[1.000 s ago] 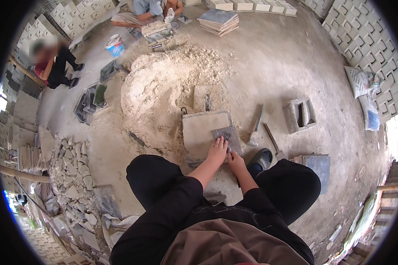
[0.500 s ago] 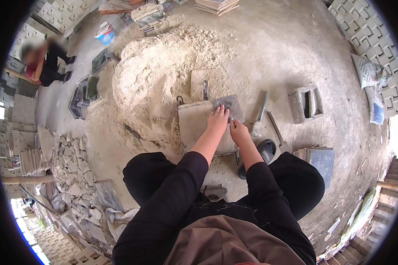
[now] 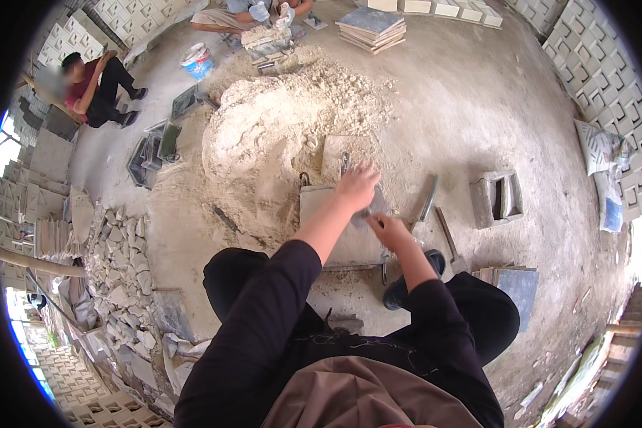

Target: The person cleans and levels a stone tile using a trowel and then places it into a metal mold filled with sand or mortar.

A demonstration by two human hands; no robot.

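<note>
Right-hand fingers (image 3: 379, 222) curled, pinching the grey plate's (image 3: 376, 201) near edge, above the right side of the pale slab (image 3: 357, 246). Left hand (image 3: 357, 187) — fingers spread, covers the rest; plate's heading and long axis unreadable.

The floor (image 3: 471, 114) is bare grey, dusted pale. A broad mound of pale powder (image 3: 253, 118) covers its middle, spilling toward the far edge, where a stack of flat boards (image 3: 371, 30) and a row of pale blocks (image 3: 446, 7) sit. Left of the mound stand a white and blue bucket (image 3: 197, 61) and dark frames (image 3: 150, 153); broken rubble (image 3: 121, 274) spreads nearer the left edge. Just nearer than the mound, a square slab (image 3: 355, 244) seems to rest on the floor, though forearms partly hide it. Rightward lie a long-handled tool (image 3: 446, 232) and a hollow block (image 3: 496, 198); sacks (image 3: 603, 164) slump by the right edge.
</note>
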